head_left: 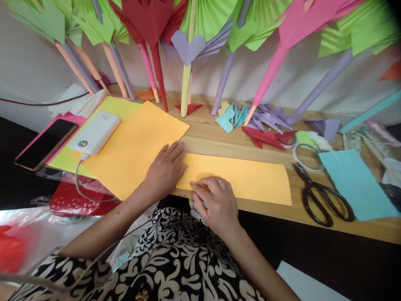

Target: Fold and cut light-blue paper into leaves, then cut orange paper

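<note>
A long folded strip of yellow-orange paper (260, 179) lies along the front edge of the wooden table. My left hand (164, 171) rests flat over its left end with the fingers stretched out. My right hand (217, 200) is at the strip's near edge, fingers bent on top and the thumb lower, by the table edge, pinching the paper there. To the left, a larger yellow-orange sheet (131, 146) lies partly under my left hand and forearm.
A white power bank (95, 131) with a cable weighs on the sheets beside a phone (46, 144). Black scissors (322, 196), a tape roll (308, 156) and turquoise paper (359, 184) lie right. Paper flowers on rolled stems (224, 83) lean along the wall, folded scraps (267, 119) below.
</note>
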`<state>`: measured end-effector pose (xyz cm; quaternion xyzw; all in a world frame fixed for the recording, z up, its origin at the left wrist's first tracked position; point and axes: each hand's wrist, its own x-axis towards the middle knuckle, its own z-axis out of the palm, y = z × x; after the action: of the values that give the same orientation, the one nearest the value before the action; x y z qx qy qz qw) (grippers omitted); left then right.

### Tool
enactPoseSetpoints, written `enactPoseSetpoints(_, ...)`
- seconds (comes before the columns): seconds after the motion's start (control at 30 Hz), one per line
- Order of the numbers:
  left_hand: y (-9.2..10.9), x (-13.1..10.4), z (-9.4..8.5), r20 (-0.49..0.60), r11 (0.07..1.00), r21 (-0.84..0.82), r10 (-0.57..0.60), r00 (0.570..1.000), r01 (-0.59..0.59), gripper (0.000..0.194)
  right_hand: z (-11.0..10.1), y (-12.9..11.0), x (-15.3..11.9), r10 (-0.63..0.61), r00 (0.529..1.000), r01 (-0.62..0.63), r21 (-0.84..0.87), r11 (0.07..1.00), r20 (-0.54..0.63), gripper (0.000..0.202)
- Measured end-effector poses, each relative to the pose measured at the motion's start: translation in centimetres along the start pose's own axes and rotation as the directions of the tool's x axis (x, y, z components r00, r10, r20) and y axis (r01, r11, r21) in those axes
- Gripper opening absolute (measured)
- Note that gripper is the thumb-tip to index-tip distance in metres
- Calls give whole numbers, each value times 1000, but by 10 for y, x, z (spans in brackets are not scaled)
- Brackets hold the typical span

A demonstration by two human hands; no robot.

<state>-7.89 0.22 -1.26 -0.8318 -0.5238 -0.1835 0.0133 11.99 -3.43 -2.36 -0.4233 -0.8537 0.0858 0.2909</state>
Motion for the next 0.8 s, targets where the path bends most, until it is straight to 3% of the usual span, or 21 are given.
enactPoseSetpoints(0.17,19,-13,3,-9,988,-42,150,989,-150,38,-1,-1,1,8,1000,-8,-6,1000,16,21)
enactPoseSetpoints(0.3,21,-9,16,13,996,-26,89,996,-89,36,-1,-1,1,-2,1000,2,-6,1000,9,23)
enactPoseSetpoints(0.43,17,3,10,67,999,-4,55,996,-55,37,0,0,1,5,1000,-5,-4,1000,13,23)
enactPoseSetpoints(0.6,21,5,-2,86,990,23,134,987,-136,35,-1,-1,0,6,1000,-6,-2,1000,25,21)
enactPoseSetpoints(0.8,24,2,8,49,983,-33,181,982,-179,36,-2,-1,1,-6,1000,6,-5,1000,25,17)
